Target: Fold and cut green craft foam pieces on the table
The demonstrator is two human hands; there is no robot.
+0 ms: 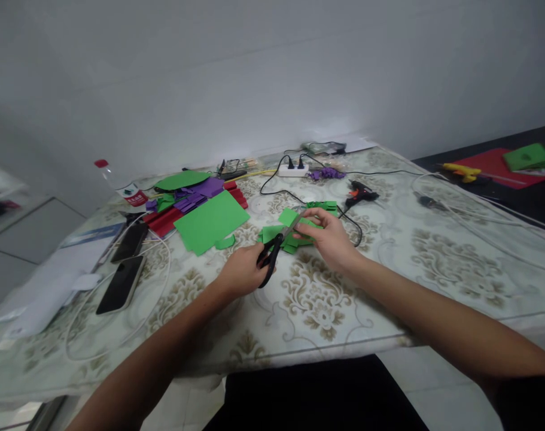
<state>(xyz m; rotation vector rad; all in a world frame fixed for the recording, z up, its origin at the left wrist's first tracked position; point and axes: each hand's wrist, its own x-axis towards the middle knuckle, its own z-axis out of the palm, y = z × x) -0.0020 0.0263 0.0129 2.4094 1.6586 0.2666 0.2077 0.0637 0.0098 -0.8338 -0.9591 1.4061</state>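
My left hand (240, 270) is closed around the black handles of a pair of scissors (276, 244). Their metal blades point up and to the right, toward my other hand. With bent fingers, my right hand (331, 238) pinches a small piece of green paper (288, 216) close to the blades. Part of that piece is hidden by the blades and fingers. Below both hands lies a loose pile of cut green pieces (271, 232) on the patterned tablecloth (317, 293). A large green sheet (213, 220) rests just left of the scissors.
Purple paper strips (190, 201) and red paper (163, 222) lie behind the green sheet. A hot glue gun (361, 193) and a white power strip (294, 171) with black cords are farther back. Left are two phones (121, 285) and a bottle (131, 193). Yellow-handled tool (463, 172) at right.
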